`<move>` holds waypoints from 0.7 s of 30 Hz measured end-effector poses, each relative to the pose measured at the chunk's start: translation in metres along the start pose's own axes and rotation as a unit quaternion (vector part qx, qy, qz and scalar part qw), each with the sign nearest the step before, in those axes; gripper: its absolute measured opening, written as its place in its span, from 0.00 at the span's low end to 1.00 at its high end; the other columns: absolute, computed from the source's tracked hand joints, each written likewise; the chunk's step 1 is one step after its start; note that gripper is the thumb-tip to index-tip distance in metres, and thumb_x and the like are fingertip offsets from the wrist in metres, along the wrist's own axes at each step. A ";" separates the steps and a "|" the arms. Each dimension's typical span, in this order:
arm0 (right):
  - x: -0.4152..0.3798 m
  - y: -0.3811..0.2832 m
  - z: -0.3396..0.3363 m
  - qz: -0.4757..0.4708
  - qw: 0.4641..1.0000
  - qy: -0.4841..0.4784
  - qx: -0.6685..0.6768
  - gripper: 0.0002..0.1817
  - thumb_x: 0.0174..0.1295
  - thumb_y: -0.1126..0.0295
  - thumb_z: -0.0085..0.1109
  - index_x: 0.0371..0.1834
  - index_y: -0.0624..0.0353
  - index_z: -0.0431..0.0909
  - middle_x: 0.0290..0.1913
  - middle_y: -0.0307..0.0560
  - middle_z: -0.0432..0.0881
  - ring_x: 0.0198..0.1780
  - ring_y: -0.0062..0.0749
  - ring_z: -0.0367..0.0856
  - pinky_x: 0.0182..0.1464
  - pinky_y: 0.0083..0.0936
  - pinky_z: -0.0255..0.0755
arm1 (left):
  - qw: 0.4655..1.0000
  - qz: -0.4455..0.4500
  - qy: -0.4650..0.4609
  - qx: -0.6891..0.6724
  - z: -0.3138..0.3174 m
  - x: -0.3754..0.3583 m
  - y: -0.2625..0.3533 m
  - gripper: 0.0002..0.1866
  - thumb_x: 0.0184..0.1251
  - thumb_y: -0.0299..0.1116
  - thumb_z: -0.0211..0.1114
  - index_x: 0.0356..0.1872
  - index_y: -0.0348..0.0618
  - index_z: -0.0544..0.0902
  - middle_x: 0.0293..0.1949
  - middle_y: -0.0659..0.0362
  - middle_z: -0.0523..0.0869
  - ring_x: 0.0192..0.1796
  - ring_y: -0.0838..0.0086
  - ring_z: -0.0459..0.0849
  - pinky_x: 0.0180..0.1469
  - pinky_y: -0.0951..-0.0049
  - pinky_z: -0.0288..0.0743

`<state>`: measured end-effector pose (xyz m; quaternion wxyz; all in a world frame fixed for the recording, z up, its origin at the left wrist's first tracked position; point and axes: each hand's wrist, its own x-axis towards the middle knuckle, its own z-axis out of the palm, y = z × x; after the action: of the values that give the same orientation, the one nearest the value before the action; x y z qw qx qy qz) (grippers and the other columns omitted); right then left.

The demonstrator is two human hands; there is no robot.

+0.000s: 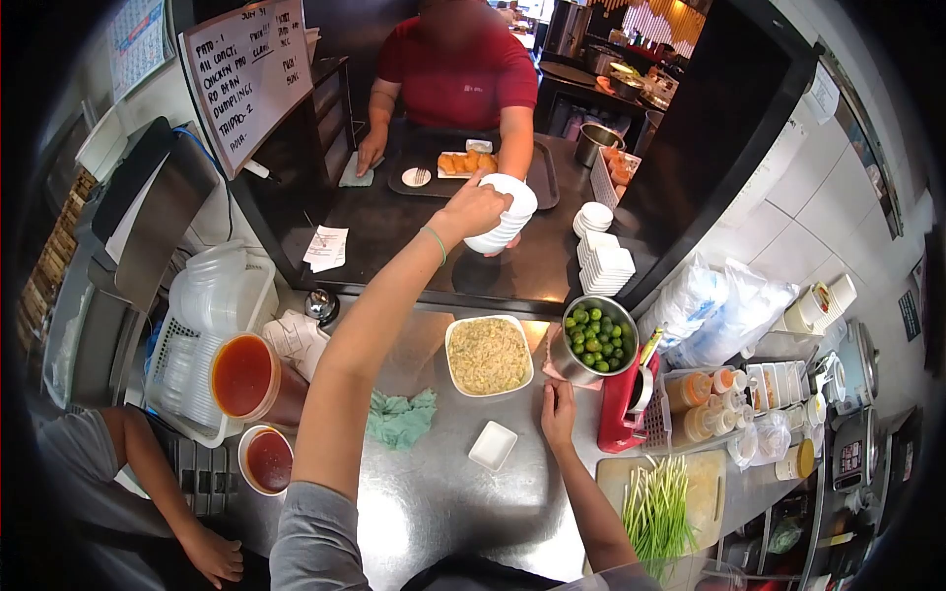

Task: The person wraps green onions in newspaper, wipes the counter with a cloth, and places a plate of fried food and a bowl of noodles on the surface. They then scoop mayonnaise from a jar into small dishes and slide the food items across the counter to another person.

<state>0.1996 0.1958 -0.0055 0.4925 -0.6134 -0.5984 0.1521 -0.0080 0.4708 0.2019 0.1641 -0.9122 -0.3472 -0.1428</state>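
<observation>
My left hand (476, 211) reaches across the pass counter, gripping a small stack of white bowls (503, 219) by the edge. The hand of a person in a red shirt (458, 79) is partly hidden behind this stack. Low on the right, my right hand (558, 414) rests on the steel counter just below a metal pot of small green citrus fruits (597, 337), holding nothing that I can see. Between my arms stand a white square bowl of fried rice (489, 355) and a small white square dish (493, 446).
A brown tray (542, 163) with fried food lies before the person opposite. Tubs of red sauce (241, 379) stand left, near a bystander's hand (212, 557). A green cloth (399, 418), a red tape dispenser (627, 399) and a board with green stalks (655, 507) are also here.
</observation>
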 end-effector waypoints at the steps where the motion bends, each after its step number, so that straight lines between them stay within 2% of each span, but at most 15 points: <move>1: 0.000 0.001 0.000 0.001 1.000 0.000 -0.002 0.07 0.63 0.73 0.46 0.35 0.67 0.70 0.35 0.56 0.73 0.38 0.50 0.73 0.43 0.35 0.67 | 0.999 -0.010 -0.052 0.000 -0.002 -0.001 0.002 0.08 0.49 0.25 0.56 0.33 0.41 0.79 0.28 0.51 0.84 0.39 0.60 0.83 0.63 0.55 0.58; 2: 0.000 0.002 0.001 -0.004 1.000 0.005 0.002 0.07 0.63 0.73 0.47 0.35 0.68 0.70 0.35 0.57 0.73 0.38 0.50 0.73 0.43 0.35 0.67 | 0.998 -0.008 0.018 -0.055 0.018 -0.004 -0.004 0.08 0.47 0.26 0.59 0.31 0.42 0.79 0.24 0.49 0.83 0.32 0.57 0.83 0.54 0.59 0.68; 5: 0.000 0.001 0.000 0.005 1.000 -0.002 0.005 0.07 0.63 0.73 0.46 0.35 0.68 0.70 0.35 0.57 0.73 0.38 0.51 0.73 0.43 0.36 0.67 | 0.992 -0.031 -0.015 -0.121 0.011 -0.014 -0.005 0.10 0.45 0.25 0.61 0.33 0.42 0.80 0.26 0.49 0.83 0.34 0.57 0.83 0.47 0.62 0.74; 8: 0.001 0.000 0.000 0.012 1.000 -0.005 0.003 0.07 0.63 0.73 0.47 0.35 0.68 0.70 0.35 0.57 0.73 0.39 0.51 0.73 0.43 0.35 0.67 | 0.989 -0.017 -0.016 -0.146 0.027 -0.019 -0.015 0.15 0.45 0.25 0.63 0.38 0.42 0.82 0.29 0.47 0.84 0.36 0.57 0.83 0.44 0.65 0.75; 12: 0.000 0.000 -0.001 0.009 1.000 -0.002 0.006 0.06 0.62 0.74 0.47 0.35 0.68 0.71 0.35 0.57 0.73 0.39 0.51 0.73 0.43 0.35 0.67 | 0.956 -0.080 -0.035 -0.279 -0.002 -0.027 -0.016 0.19 0.49 0.27 0.62 0.46 0.39 0.81 0.36 0.43 0.83 0.42 0.54 0.83 0.48 0.63 0.74; 13: 0.001 0.000 0.000 0.008 1.000 -0.001 0.006 0.06 0.62 0.74 0.48 0.35 0.68 0.71 0.35 0.57 0.73 0.39 0.51 0.74 0.43 0.35 0.68 | 0.944 -0.113 -0.024 -0.308 -0.007 -0.028 -0.015 0.17 0.50 0.26 0.61 0.44 0.37 0.80 0.35 0.44 0.83 0.41 0.58 0.83 0.48 0.66 0.74; 15: 0.002 0.000 -0.001 0.001 1.000 0.003 0.004 0.06 0.62 0.74 0.48 0.35 0.68 0.71 0.35 0.57 0.73 0.38 0.51 0.74 0.43 0.34 0.68 | 0.898 -0.086 0.039 -0.430 -0.005 -0.029 -0.021 0.14 0.54 0.22 0.60 0.44 0.33 0.79 0.36 0.51 0.83 0.42 0.69 0.82 0.48 0.72 0.73; 16: 0.002 -0.001 0.000 -0.005 1.000 0.005 0.004 0.06 0.62 0.74 0.48 0.35 0.68 0.71 0.35 0.57 0.73 0.38 0.51 0.74 0.43 0.34 0.68 | 0.853 -0.101 0.065 -0.508 -0.007 -0.032 -0.021 0.13 0.54 0.22 0.59 0.42 0.29 0.78 0.40 0.51 0.83 0.44 0.70 0.81 0.49 0.71 0.71; 17: 0.002 0.000 0.000 -0.012 1.000 0.008 0.004 0.06 0.62 0.75 0.48 0.35 0.68 0.71 0.35 0.57 0.73 0.38 0.51 0.74 0.43 0.34 0.68 | 0.812 -0.100 0.077 -0.570 -0.009 -0.035 -0.022 0.13 0.56 0.22 0.59 0.44 0.29 0.78 0.43 0.54 0.82 0.45 0.73 0.79 0.51 0.73 0.70; 18: 0.001 0.007 0.003 -0.033 0.999 0.022 -0.012 0.07 0.63 0.72 0.48 0.36 0.66 0.72 0.33 0.52 0.73 0.34 0.43 0.74 0.38 0.30 0.67 | 0.783 -0.119 0.084 -0.605 -0.023 -0.042 -0.015 0.14 0.57 0.22 0.59 0.45 0.32 0.78 0.43 0.55 0.82 0.45 0.74 0.79 0.51 0.74 0.70; 19: 0.001 0.010 0.004 -0.026 1.000 0.017 -0.006 0.06 0.63 0.73 0.48 0.36 0.66 0.72 0.33 0.52 0.74 0.34 0.42 0.74 0.38 0.30 0.67 | 0.753 -0.138 0.093 -0.637 -0.042 -0.050 -0.007 0.14 0.58 0.23 0.59 0.47 0.34 0.78 0.42 0.55 0.82 0.44 0.75 0.79 0.52 0.75 0.70; 21: 0.000 0.012 0.005 -0.013 1.000 0.006 0.007 0.06 0.63 0.73 0.49 0.36 0.66 0.72 0.33 0.52 0.74 0.34 0.41 0.74 0.38 0.30 0.68 | 0.725 -0.165 0.087 -0.663 -0.066 -0.069 0.001 0.15 0.60 0.25 0.60 0.49 0.35 0.78 0.43 0.55 0.82 0.47 0.77 0.79 0.55 0.77 0.68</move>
<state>0.2033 0.2007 -0.0173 0.5024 -0.6027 -0.6025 0.1462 -0.0665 0.4039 0.2356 -0.4791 -0.7004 -0.2935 -0.4403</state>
